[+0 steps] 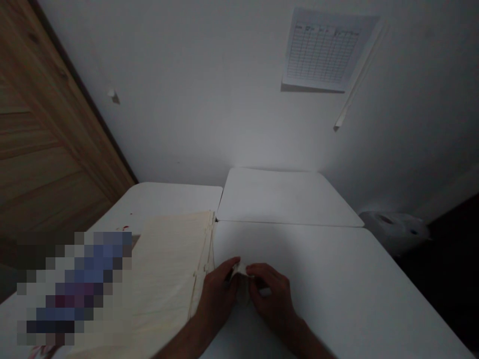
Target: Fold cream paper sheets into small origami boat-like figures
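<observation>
L hand (217,299) & R hand (271,299) pinch small white item (242,285), maybe cloth; manila folders (168,269) just left, white table (329,284) open to right.

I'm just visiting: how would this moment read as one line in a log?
left hand: holds small white item | right hand: holds same item | beside left hand: cream paper stack | under hands: white table

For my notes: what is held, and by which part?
The left hand and right hand hold a small white thing at its sides; exact kind unclear.
</observation>
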### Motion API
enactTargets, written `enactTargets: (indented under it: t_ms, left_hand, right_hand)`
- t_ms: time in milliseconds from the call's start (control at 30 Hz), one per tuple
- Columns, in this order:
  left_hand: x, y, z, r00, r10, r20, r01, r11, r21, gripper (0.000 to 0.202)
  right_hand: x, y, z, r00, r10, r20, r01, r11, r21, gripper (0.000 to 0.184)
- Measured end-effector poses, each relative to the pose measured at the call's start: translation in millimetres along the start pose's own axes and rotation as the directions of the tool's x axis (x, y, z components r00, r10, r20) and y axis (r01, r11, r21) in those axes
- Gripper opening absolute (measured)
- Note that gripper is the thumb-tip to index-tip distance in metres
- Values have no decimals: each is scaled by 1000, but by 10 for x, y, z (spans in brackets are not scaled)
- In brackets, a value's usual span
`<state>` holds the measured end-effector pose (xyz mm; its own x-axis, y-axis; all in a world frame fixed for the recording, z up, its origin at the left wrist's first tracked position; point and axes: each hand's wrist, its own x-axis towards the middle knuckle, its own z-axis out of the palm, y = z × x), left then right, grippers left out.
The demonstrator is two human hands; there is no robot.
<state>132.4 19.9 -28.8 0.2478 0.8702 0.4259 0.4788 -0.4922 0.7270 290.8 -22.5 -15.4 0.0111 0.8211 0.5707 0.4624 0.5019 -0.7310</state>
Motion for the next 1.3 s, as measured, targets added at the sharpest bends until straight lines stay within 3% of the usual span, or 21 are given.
enactTargets:
  t_ms: [200, 400, 600, 833, 967, 1133, 1233, 1300]
  left_hand:
    - [-12, -22, 2, 1000, 26, 10, -26, 1000, -13, 45]
    - [3, 78, 0, 996, -68, -56, 61, 992, -110, 28]
    - [7, 38, -9, 992, 90, -88, -91, 996, -4, 27]
    - [29, 27, 6, 978, 203, 47, -204, 979, 5, 38]
    - [10, -5, 12, 948, 298, 112, -311, 942, 127, 40]
    - [-71, -44, -15, 893, 400, 208, -450, 808, 380, 37]
    - [-104, -52, -25, 854, 454, 255, -520, 756, 397, 39]
    - [-98, -43, -22, 858, 453, 243, -514, 776, 367, 40]
  right_hand:
    - [-10, 14, 6, 1000, 10, 23, -10, 1000, -5, 24]
    - [-15, 40, -14, 995, 95, -43, -95, 995, -6, 21]
    - [14, 45, -32, 998, 55, -1, -55, 996, -77, 18]
    - [37, 138, -176, 994, -12, 111, 30, 986, -166, 25]
    - [14, 212, -250, 981, -69, 183, 111, 966, -232, 24]
    - [3, 232, -270, 970, -104, 219, 167, 941, -295, 19]
    - [2, 223, -262, 964, -117, 237, 191, 928, -321, 20]
    - [-3, 223, -256, 963, -120, 243, 198, 923, -329, 19]
